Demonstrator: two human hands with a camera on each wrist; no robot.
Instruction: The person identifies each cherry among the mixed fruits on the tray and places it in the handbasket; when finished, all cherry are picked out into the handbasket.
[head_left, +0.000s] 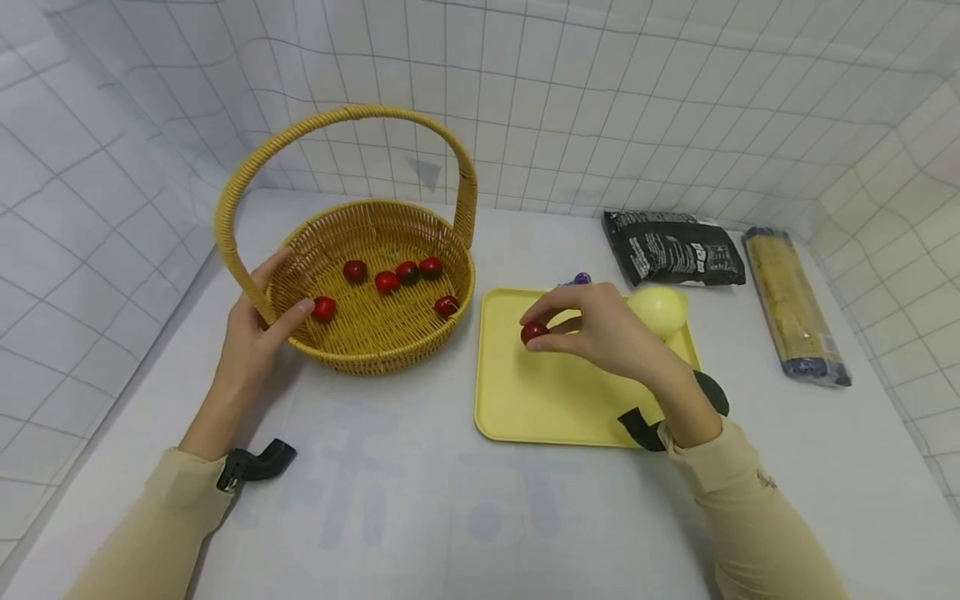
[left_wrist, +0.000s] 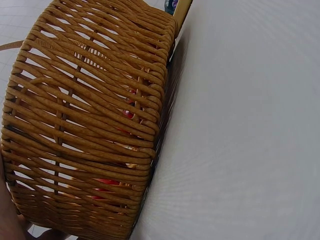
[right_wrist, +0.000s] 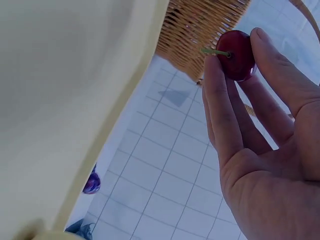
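Note:
Between the thumb and fingers of my right hand (head_left: 600, 329) a dark red cherry (head_left: 534, 332) is pinched, above the yellow tray (head_left: 517, 408). Its short green stem shows in the right wrist view, where the cherry (right_wrist: 237, 56) sits at the fingertips. My left hand (head_left: 258, 333) grips the left rim of a woven basket (head_left: 375, 360), thumb over the edge, other fingers partly hidden outside it. Several red cherries lie on the basket's floor, one cherry (head_left: 324, 308) close to the left thumb. The basket's woven side (left_wrist: 85, 120) fills much of the left wrist view.
A pale yellow round fruit (head_left: 660, 311) lies on the tray's right side, partly behind the right hand. A dark green thing (head_left: 711, 393) shows by the forearm. Something purple (head_left: 581, 279) sits behind the tray. A black packet (head_left: 675, 248) and a long yellowish packet (head_left: 795, 304) lie far right.

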